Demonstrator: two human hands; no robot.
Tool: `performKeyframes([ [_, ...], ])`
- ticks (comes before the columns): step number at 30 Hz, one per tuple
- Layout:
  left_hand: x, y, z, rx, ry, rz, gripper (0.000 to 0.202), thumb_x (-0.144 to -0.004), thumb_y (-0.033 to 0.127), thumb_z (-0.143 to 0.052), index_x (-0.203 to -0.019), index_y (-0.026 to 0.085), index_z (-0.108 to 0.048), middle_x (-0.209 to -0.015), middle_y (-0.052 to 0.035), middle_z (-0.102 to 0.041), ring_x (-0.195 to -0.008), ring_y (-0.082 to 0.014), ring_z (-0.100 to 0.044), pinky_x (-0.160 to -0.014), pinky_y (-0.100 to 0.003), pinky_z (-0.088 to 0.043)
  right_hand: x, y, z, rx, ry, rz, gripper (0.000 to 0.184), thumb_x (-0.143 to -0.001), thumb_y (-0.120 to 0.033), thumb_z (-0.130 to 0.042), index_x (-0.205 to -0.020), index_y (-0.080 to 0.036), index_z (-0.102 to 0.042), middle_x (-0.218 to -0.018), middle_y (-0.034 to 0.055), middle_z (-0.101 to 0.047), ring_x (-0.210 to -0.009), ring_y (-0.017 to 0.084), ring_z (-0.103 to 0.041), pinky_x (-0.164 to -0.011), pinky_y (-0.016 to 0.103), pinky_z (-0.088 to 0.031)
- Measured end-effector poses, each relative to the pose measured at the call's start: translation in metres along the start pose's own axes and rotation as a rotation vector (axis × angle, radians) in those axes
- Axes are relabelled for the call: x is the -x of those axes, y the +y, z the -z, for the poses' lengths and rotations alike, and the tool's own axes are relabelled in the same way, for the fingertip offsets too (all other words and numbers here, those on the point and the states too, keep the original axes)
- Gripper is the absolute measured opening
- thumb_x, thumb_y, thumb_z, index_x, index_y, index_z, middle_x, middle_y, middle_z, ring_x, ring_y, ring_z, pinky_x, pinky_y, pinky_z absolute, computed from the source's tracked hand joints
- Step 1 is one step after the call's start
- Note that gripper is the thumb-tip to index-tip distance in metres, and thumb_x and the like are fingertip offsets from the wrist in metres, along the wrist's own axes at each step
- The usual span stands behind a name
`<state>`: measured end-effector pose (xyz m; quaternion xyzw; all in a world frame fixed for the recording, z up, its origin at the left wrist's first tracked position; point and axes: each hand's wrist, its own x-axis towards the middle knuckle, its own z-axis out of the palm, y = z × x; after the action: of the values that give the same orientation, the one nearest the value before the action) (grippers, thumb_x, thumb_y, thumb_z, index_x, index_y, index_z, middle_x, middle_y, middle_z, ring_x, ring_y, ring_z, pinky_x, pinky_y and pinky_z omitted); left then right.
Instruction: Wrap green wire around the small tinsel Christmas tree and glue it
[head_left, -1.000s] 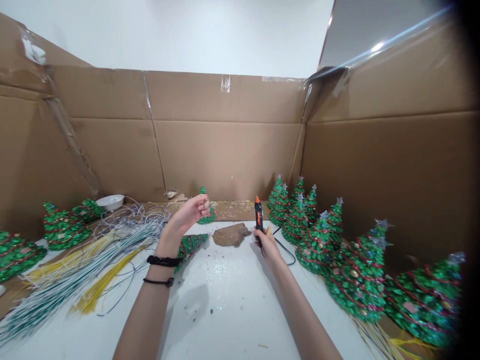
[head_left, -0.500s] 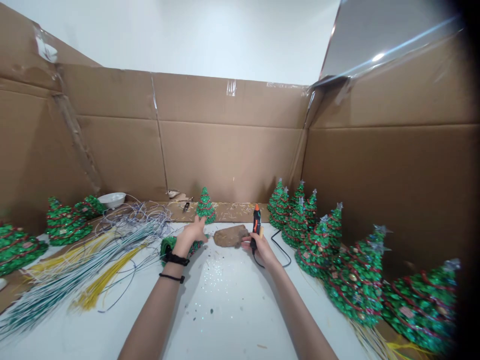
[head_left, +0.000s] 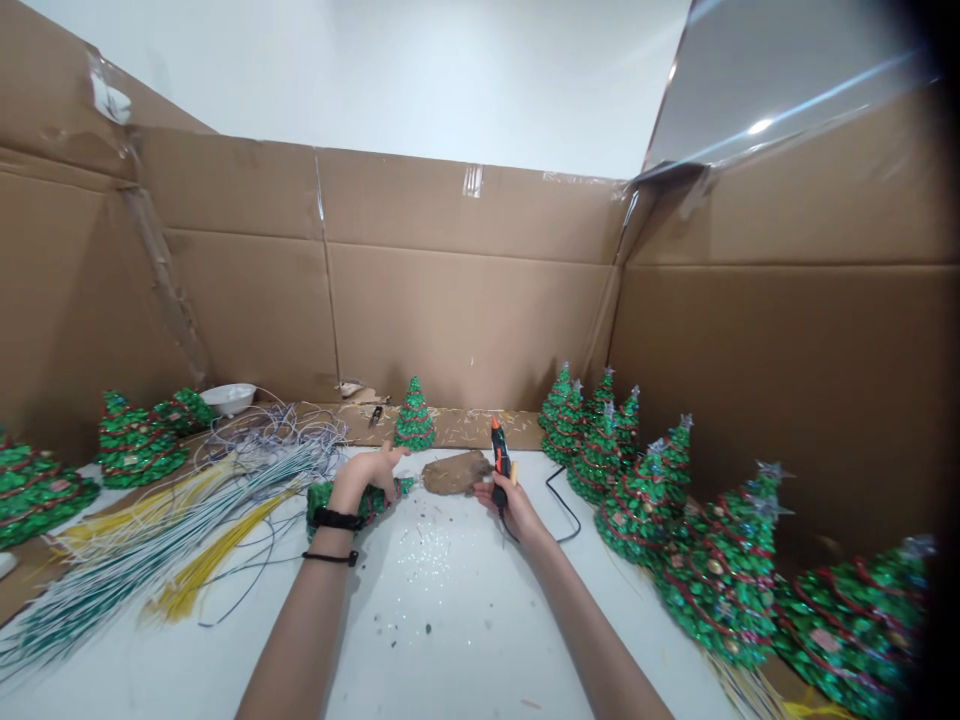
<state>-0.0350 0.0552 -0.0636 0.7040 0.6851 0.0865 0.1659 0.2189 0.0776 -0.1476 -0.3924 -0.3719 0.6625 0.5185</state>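
My right hand [head_left: 517,508] is wrapped round the handle of a black and orange glue gun [head_left: 500,455], its orange nozzle pointing up. A cord trails from the gun on the right. On the left, a green tinsel Christmas tree [head_left: 319,497] lies on its side, its tip towards the middle. My left hand [head_left: 373,472] curls over this tree from above, fingers bent down around it and one finger stretched forward; the hand hides the tree's middle. Between the hands lies a flat, worn brown piece [head_left: 454,474]. Upright behind the left hand stands another small Christmas tree [head_left: 415,415].
Several star-topped Christmas trees [head_left: 718,570] line the right side. Bundles of white, green and yellow strands [head_left: 199,540] spread on the left, near more trees [head_left: 135,440] and a white bowl [head_left: 230,398]. Cardboard walls [head_left: 465,310] enclose the white table [head_left: 450,620], which has scattered glitter.
My left hand has moved slightly left and down, and its spread fingers have curled over the lying tree. The glue gun has shifted a little left and now tilts left.
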Motion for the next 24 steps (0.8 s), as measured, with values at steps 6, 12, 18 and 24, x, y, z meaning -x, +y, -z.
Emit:
performKeyframes([
  [6, 0.008, 0.012, 0.009, -0.003, -0.226, -0.136, 0.081, -0.037, 0.019, -0.076, -0.114, 0.029, -0.053, -0.119, -0.0032, -0.055, -0.103, -0.0256, -0.058, -0.08, -0.029, -0.049, 0.01, 0.005, -0.01, 0.019, -0.174, -0.055, 0.016, -0.076, -0.031, -0.062, -0.076, -0.015, -0.06, -0.073, 0.0101, -0.071, -0.07, 0.018, -0.069, -0.069, 0.029, -0.056],
  [12, 0.002, 0.044, -0.01, -0.02, -0.278, -0.236, 0.069, -0.034, 0.014, -0.078, -0.097, 0.024, -0.053, -0.105, -0.0013, -0.062, -0.094, -0.0252, -0.06, -0.073, -0.029, -0.049, 0.014, -0.003, -0.008, 0.06, -0.163, -0.006, 0.022, -0.073, -0.037, -0.063, -0.076, -0.018, -0.053, -0.062, 0.0034, -0.066, -0.051, 0.015, -0.063, -0.049, 0.025, -0.05],
  [18, 0.002, 0.059, -0.016, -0.11, -0.317, -0.181, 0.074, -0.035, 0.021, -0.082, -0.104, 0.024, -0.053, -0.112, -0.0049, -0.061, -0.095, -0.0286, -0.06, -0.077, -0.034, -0.05, 0.009, -0.026, 0.013, 0.25, 0.153, 0.264, 0.031, -0.068, -0.045, -0.062, -0.078, -0.023, -0.043, -0.046, -0.011, -0.046, -0.03, 0.006, -0.035, -0.031, 0.016, -0.023],
  [24, 0.009, 0.086, -0.027, -0.2, -0.065, -0.113, 0.056, -0.072, 0.038, -0.063, -0.121, 0.015, -0.052, -0.125, -0.0196, -0.053, -0.103, -0.0329, -0.059, -0.084, -0.038, -0.047, 0.006, -0.03, 0.021, 0.345, 0.202, 0.266, 0.023, -0.069, -0.041, -0.055, -0.074, -0.022, -0.043, -0.041, -0.0112, -0.041, -0.029, 0.007, -0.027, -0.034, 0.019, -0.018],
])
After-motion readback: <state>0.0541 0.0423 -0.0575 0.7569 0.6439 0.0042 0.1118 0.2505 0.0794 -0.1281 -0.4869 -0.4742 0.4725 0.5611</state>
